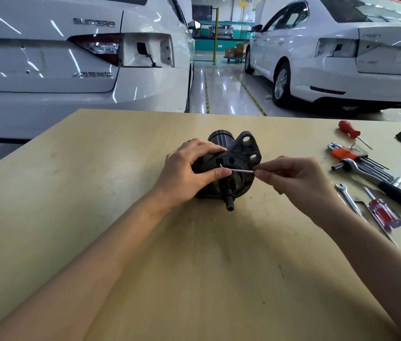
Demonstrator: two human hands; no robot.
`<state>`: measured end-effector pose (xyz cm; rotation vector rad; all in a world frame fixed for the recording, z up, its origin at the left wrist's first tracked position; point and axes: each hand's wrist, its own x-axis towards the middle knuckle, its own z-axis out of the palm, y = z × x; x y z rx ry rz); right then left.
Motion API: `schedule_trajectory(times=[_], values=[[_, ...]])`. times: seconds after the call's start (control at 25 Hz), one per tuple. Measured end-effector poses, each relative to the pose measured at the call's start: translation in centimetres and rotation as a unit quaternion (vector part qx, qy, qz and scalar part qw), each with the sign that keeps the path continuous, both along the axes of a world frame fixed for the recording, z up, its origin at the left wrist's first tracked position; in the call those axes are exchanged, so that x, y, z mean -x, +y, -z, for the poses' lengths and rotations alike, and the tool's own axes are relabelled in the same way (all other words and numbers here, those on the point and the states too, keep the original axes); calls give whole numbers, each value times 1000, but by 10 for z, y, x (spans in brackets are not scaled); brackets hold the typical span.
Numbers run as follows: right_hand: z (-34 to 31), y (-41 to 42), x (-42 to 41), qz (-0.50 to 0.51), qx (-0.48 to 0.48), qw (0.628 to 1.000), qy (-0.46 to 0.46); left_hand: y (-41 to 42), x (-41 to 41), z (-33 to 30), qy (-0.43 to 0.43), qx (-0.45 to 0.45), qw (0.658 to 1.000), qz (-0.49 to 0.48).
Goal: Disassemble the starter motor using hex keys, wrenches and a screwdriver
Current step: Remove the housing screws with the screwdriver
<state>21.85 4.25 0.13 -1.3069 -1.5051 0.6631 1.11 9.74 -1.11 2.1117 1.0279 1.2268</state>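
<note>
Between the two hands, on the pale wooden table (96, 217), lies the dark starter motor (234, 166), its shaft end toward the person and its mounting flange with holes tilted up and to the right. The left hand (187, 171) wraps over the motor body from the left, fingers curled across the top and the thumb pressed against the end face. Just past that thumb tip, a thin hex key (239, 170) has its short bent end in a hole of the end face, though how deep it sits is hard to tell. Its long arm runs level to the right, where the right hand (295, 178) pinches its free end between thumb and forefinger, the other fingers loosely curled beneath.

Well to the right of the right hand's knuckles lie a ratchet wrench (376, 180), a folding hex key set (352, 153) with an orange holder, a small spanner (347, 198), a clear-handled screwdriver (384, 215) and a red-handled screwdriver (349, 130). Beyond the table's far edge stand two white cars (71, 70).
</note>
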Motion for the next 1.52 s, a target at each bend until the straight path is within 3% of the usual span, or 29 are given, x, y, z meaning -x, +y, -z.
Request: schedule_trajectory(times=[0.16,0.32,0.4,0.6,0.92,1.12,1.28,1.4,1.52], values=[[-1,0,-1,29,43,989,140,-4,1,0,-19,11,1000,0],[2,1,6,-61,102,902,414,-5,0,-1,-18,18,1000,-4],[2,0,10,-64,71,893,439,-5,0,-1,-21,19,1000,-3],[-15,-3,28,-19,-69,960,273,-5,1,1,-11,-3,1000,10],[-45,7,65,-15,-169,985,-14,-5,4,0,32,-19,999,15],[-54,14,79,-14,-212,958,-194,-4,6,2,23,-13,1000,16],[-50,19,105,-91,-208,906,-357,5,33,2,-63,82,994,45],[-33,18,115,-107,-183,861,-463,24,63,9,-250,236,937,60],[-18,11,111,-109,-224,831,-498,32,68,15,-363,296,883,33]])
